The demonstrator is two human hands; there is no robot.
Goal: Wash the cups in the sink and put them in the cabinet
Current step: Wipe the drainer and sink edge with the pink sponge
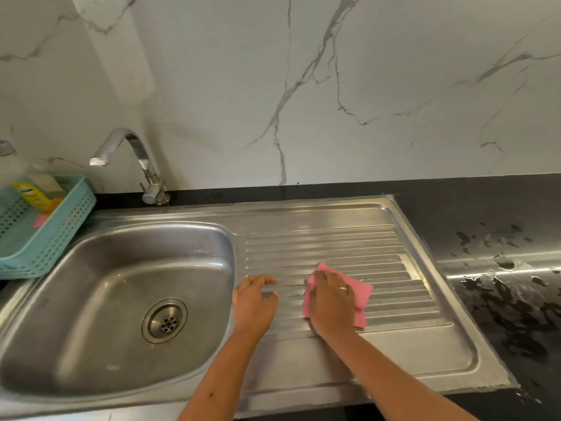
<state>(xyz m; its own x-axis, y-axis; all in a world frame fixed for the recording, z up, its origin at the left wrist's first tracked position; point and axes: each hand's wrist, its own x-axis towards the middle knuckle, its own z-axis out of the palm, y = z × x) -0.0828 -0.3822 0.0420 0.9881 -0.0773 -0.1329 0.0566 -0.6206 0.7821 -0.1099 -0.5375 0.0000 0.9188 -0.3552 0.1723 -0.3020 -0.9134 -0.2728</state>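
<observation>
Right hand (332,302) flat, fingers straight, pressing pink cloth (362,291) onto ribbed drainboard (349,238). Left hand (254,303) just beside it, fingers loosely curled, holding nothing, fingertips resting on ribs near basin edge. Sink basin (121,268) left of hands, drain (164,319) in middle. Black table (501,214) right of drainboard, wet patches. Teal basket (60,232) at sink's far-left corner; tap (142,159) behind basin; marble wall (394,86).

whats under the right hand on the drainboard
A pink cloth, pressed flat by the right hand onto the ribbed drainboard. The cloth's middle is covered by the hand.
</observation>
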